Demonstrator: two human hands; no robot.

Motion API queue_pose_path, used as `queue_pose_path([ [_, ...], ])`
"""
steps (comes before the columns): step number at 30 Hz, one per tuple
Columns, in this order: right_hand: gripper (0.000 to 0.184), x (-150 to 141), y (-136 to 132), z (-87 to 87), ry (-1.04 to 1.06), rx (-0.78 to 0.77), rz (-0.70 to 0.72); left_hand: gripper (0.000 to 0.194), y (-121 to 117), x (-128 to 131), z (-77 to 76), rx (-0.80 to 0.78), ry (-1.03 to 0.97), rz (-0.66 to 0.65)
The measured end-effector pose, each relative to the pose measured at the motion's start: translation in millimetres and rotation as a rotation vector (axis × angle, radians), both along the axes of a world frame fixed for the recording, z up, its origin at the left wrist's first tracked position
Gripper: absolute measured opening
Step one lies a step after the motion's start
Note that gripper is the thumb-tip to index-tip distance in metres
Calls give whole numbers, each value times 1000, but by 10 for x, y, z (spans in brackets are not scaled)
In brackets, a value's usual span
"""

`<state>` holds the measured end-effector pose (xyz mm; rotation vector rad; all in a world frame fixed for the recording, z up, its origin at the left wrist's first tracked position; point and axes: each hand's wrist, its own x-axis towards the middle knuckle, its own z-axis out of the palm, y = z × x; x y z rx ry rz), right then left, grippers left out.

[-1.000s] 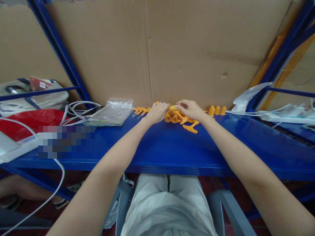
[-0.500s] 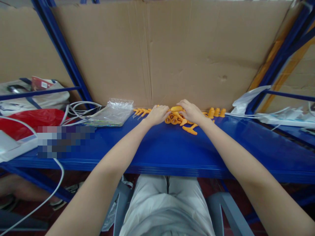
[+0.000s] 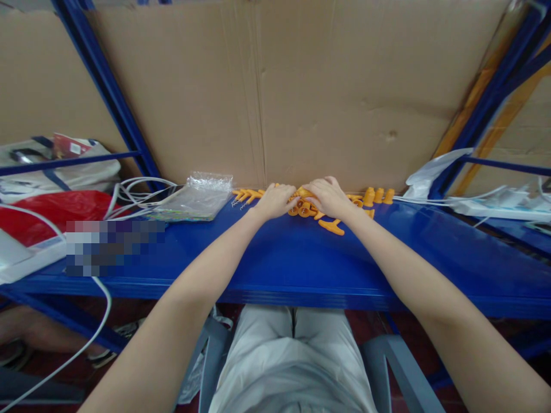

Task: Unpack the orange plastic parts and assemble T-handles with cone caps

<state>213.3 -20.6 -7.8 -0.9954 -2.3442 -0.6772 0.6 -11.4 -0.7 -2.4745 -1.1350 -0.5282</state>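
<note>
Corkscrews (image 3: 252, 196) are laid in a row on a blue tabletop (image 3: 293, 258). Beside them, an orange piece (image 3: 304, 192) is held between the left hand (image 3: 278, 202) and right hand (image 3: 329, 198), both partly closed about it, just above heaped orange parts (image 3: 303, 210); three orange caps (image 3: 379, 197) are aligned at right.

1 head-worn view, forward and down

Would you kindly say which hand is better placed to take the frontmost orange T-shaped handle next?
Probably the right hand: it is just behind the orange T-shaped handle; the left hand is farther away.
</note>
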Motion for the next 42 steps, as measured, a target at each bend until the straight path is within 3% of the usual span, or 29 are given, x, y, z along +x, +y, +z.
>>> queue_pose_path([
  [14, 25, -54, -53, 18, -31, 66, -46, 32, -20, 16, 2, -10, 13, 14],
  [21, 35, -13, -51, 24, -29, 77, -112, 34, -1, -9, -5, -11, -31, 7],
  [27, 32, 107, -33, 43, 27, 98, -190, 33, 86, -85, -26, -2, -44, 36],
  [33, 26, 360, 59, 68, 281, 130, -312, 23, 191, -169, -79, -1, -90, 56],
  [42, 24, 1204, 174, -61, 911, 82, -753, 18, 336, -326, -144, 91, -149, 66],
])
